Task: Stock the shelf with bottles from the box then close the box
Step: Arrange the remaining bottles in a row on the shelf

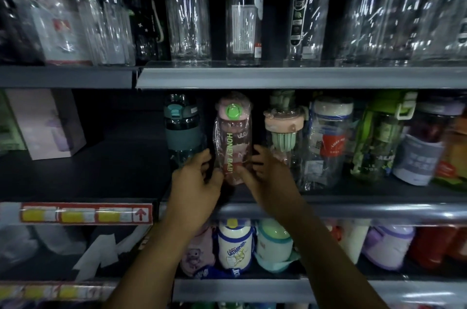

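Setting pink bottle upright on middle shelf, front row, between teal bottle and peach-lidded bottle. Left hand and right hand close on its lower part from either side, fingers curled round the plastic-wrapped body, grasping it. Base hidden behind the hands; cannot tell if its weight is fully down.

Risks, as judged:
- Bottle is tall and narrow and the wrap looks slick. Letting go before the base sits flat could tip it forward off the shelf edge.
- Gap is tight. Right knuckles are just beside the peach-lidded bottle; a careless pull-out could knock it, and the crowded row to its right might go over with it.
- Left hand touches or nearly touches the teal bottle; same hazard.

Surface: dark, flat shelf board, with a bare stretch on the left and a pale carton at the far left. Grey front rail; red-and-yellow price strip on the left section.

Room: shop shelving, dim light, some blur. Clear glass bottles stand above, small flasks below. Box not in view.
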A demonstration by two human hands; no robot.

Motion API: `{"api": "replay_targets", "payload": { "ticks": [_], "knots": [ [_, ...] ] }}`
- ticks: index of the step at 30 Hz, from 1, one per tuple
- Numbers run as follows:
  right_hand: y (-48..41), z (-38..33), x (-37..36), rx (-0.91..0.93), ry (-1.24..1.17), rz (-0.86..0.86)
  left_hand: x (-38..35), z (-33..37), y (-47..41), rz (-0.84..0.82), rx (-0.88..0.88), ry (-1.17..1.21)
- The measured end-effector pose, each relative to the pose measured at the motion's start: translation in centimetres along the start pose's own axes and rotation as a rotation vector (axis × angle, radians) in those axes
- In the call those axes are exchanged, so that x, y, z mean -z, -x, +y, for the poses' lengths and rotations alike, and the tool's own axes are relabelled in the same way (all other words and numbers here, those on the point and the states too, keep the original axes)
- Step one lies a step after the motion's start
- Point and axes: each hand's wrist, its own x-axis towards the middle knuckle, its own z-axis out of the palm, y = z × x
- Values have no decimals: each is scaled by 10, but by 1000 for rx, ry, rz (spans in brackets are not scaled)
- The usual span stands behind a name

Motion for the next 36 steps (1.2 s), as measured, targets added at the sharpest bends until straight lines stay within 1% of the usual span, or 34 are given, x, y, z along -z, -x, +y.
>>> {"api": "replay_targets", "payload": {
  "ticks": [1, 2, 3, 5, 8, 10, 12, 17, 20, 23, 26, 31, 36],
  "knots": [
    [8, 1, 6, 18, -25, 31, -1, 4, 7, 88, -51, -33],
    [16, 4, 12, 41, -44, 97, -3, 9, 13, 143, -107, -31],
    [22, 8, 18, 69, -47, 180, -5, 16, 18, 159, -158, -9],
    [32, 19, 25, 101, 10, 322, -14, 25, 24, 101, -213, 35],
    [33, 33, 27, 80, 131, 477, -37, 28, 23, -57, -185, 88],
    [32, 36, 26, 61, 209, 456, -55, 30, 19, -178, -97, 163],
    [31, 38, 23, 8, 233, 379, -71, 35, 13, -259, 4, 248],
    [29, 36, 15, -73, 273, 379, -94, 56, -4, -295, 207, 310],
    [25, 41, 12, -130, 243, 375, -93, 61, -7, -254, 217, 338],
    [23, 42, 12, -139, 226, 392, -91, 56, -4, -203, 216, 372],
    [22, 40, 10, -122, 188, 417, -86, 51, 1, -148, 214, 433],
    [19, 38, 7, -109, 141, 421, -76, 51, 12, -62, 202, 448],
    [11, 34, 5, -102, 70, 430, -68, 46, 17, -44, 194, 467]
  ]
}}
